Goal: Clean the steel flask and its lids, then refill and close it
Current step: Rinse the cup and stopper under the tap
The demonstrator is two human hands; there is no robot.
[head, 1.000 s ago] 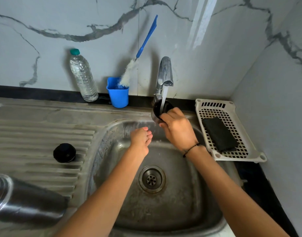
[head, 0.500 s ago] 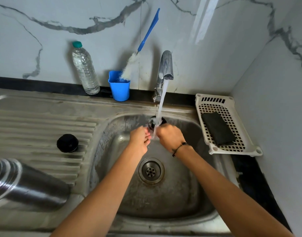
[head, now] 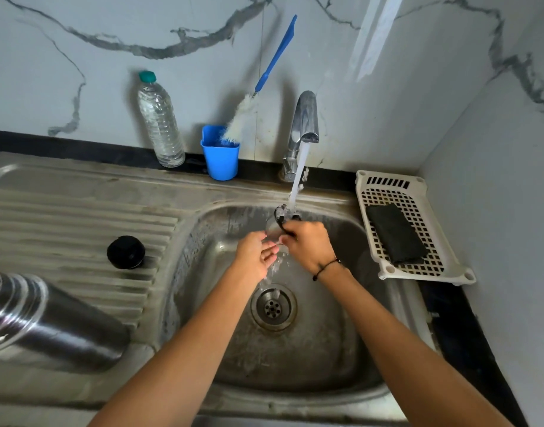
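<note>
**Over the sink: cup lid getting rinsed under the tap**

In the middle of the sink (head: 372, 349), both hands are up under the running water from the tap (head: 304, 118). The right hand (head: 310, 245) has its fingers curled round the steel cup lid (head: 278, 221), holding it tilted right where the stream lands, so water is splashing off it and down toward the drain (head: 274, 308). The left hand (head: 253, 255) is just beside it, fingers loosely bent and touching the lid's lower edge, palm catching the runoff; it doesn't look like it's gripping anything.

The steel flask (head: 49, 322) is lying on its side on the ribbed draining board at the left, open mouth toward the camera's left edge. The black inner lid (head: 126, 252) sits on the ridges a bit further back, well apart from the hands.

Against the wall: a plastic water bottle (head: 160, 121), a blue cup (head: 220, 157) with a bottle brush (head: 243, 115) leaning in it. On the right, a white basket (head: 390, 180) with a dark sponge (head: 395, 237) in it.
</note>
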